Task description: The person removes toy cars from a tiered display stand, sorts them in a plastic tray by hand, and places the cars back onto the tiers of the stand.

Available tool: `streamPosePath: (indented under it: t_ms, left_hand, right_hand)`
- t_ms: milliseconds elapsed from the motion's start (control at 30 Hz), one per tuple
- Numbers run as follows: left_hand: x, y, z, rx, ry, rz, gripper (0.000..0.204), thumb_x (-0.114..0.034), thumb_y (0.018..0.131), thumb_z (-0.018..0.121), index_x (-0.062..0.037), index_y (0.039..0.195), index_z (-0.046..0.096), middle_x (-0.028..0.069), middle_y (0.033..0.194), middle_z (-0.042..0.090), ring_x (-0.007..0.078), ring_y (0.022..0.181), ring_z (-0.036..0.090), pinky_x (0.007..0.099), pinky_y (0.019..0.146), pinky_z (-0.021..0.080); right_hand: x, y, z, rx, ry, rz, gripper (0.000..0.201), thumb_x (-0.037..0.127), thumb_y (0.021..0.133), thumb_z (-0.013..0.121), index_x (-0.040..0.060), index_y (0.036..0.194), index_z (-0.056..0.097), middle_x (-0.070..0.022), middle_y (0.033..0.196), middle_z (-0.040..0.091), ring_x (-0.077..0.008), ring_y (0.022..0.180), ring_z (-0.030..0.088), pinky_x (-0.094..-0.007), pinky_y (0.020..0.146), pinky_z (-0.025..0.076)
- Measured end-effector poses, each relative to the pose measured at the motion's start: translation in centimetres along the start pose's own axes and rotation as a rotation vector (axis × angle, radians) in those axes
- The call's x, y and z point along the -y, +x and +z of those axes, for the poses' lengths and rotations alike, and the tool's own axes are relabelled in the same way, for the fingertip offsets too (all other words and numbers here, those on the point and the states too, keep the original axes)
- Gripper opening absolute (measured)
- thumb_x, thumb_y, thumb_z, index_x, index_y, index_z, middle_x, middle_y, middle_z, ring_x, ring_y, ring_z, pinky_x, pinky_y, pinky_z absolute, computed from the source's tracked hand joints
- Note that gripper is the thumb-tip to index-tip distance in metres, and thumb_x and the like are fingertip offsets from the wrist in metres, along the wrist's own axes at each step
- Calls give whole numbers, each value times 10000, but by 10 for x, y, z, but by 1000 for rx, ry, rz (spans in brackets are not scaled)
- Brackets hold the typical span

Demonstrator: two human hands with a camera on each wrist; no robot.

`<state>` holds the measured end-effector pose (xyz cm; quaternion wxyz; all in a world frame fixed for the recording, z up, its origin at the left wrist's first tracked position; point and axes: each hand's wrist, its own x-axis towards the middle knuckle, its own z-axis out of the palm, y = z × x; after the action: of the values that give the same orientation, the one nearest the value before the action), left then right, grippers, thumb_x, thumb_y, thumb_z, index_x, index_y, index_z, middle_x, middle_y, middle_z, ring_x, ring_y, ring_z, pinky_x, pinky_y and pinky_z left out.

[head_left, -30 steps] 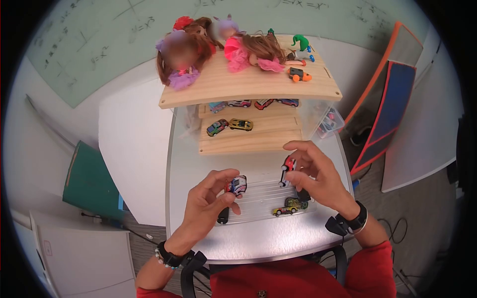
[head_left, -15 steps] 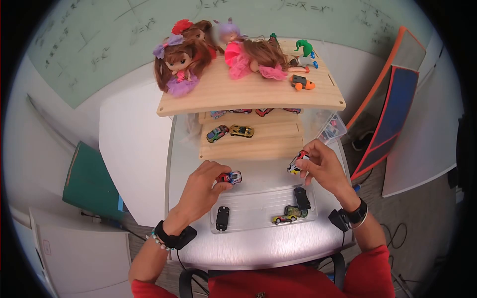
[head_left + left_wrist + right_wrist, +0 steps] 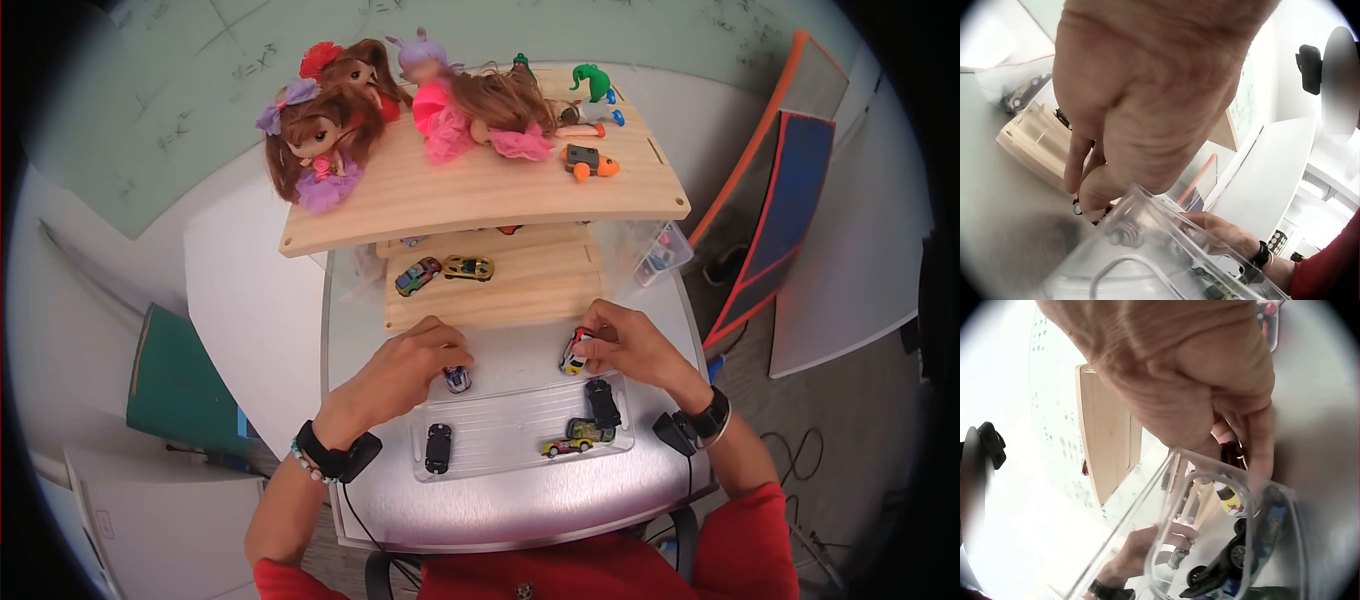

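Note:
My left hand (image 3: 412,370) pinches a small white, red and blue toy car (image 3: 458,380) from above, close over the table behind the clear tray (image 3: 500,420). To its right, my right hand (image 3: 640,345) holds a red, white and yellow toy car (image 3: 576,352) between thumb and fingers, near the tray's far right corner. The right wrist view shows this car's yellow-and-white end (image 3: 1230,503) below the fingers. Inside the tray lie a black car (image 3: 438,448) at left, and at right another black car (image 3: 603,403), a camouflage-green car (image 3: 592,430) and a yellow car (image 3: 568,448).
A wooden stand (image 3: 470,215) rises behind the hands, with dolls (image 3: 320,140), a green figure (image 3: 592,80) and an orange-and-grey toy (image 3: 588,161) on top. On its lower step sit a green car (image 3: 418,276) and a gold car (image 3: 468,267). A clear box (image 3: 668,255) stands at right.
Both hands, each with its car, have come down toward the table behind the tray. The left hand has turned palm down over its car. The head view has shifted slightly.

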<state>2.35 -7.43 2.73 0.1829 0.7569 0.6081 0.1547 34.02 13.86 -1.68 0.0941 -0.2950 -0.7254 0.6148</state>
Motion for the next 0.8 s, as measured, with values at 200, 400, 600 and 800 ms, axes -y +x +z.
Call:
streamPosePath:
  t_ms: [200,400,600,800]
  left_hand:
    - [1,-9,7,39,105,8,516,206,884,713,-59,1317,804,125,1413,720,360,1334,674,465,1097,617]
    - [-18,-28,25,-178,13,-257,423,-8,970,822,-40,1376,710,164,1313,719,403,1164,725,494,955,627]
    - [-29,-16,31,-45,2,-475,622,-369,957,938,-50,1392,626,211,1292,727,454,1072,758,522,899,631]
    - [-29,-11,30,-8,65,-321,554,-221,961,871,-39,1423,624,229,1321,714,471,1173,743,546,968,634]
  right_hand:
    - [12,-25,10,-103,-724,-124,402,383,1038,868,38,1017,662,-143,891,744,-362,802,749,-495,769,610]
    - [22,-50,13,-147,-904,-285,362,278,986,877,37,1208,722,-133,1165,741,-367,1073,749,-519,906,619]
    - [18,-47,6,-4,-823,-533,445,88,919,874,56,1345,750,-114,1303,695,-352,1255,675,-474,1050,595]
    - [0,-44,5,-10,-787,-500,359,77,914,867,43,1252,749,-101,1246,695,-345,1226,665,-468,1062,588]
